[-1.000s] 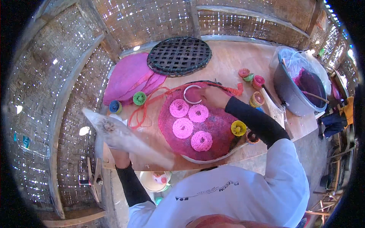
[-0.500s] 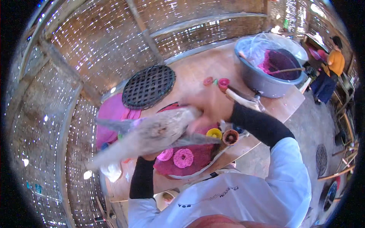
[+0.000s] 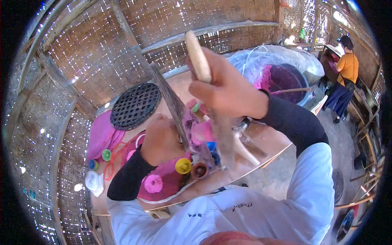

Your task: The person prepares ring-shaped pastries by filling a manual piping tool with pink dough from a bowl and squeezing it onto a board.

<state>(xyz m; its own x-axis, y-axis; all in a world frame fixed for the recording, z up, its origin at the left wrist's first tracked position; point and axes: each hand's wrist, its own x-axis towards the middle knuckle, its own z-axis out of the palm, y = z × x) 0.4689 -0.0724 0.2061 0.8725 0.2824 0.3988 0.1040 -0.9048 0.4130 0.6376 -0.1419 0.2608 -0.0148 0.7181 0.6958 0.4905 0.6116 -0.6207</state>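
Note:
My right hand [image 3: 228, 87] is raised over the table, its fingers wrapped round a pale wooden handle [image 3: 197, 59] that points up. Below that hand a blurred grey wooden piece runs down, seemingly joined to the handle. My left hand [image 3: 161, 136] is closed at the side of a weathered wooden press [image 3: 169, 98], its fingertips partly hidden. Between the wooden parts sits a pink lump [image 3: 202, 132]. Near the press stand a yellow ring-shaped mould [image 3: 183, 165] and a brown one [image 3: 199, 170]. A pink ring of thin strands [image 3: 153, 183] lies on the dark pink tray [image 3: 167, 169].
A round black lattice tray [image 3: 136, 106] lies near the woven wall, beside pink cloth [image 3: 104, 132]. At the back right stands a tub of pink mass with a stick [image 3: 294, 90] and clear plastic. A co-worker [image 3: 347, 65] stands far right. A white bag [image 3: 94, 183] sits left.
The blurred wooden piece that was tilted over the left side now stands upright between my hands. My right hand has risen with the handle. My left hand has moved up beside the press.

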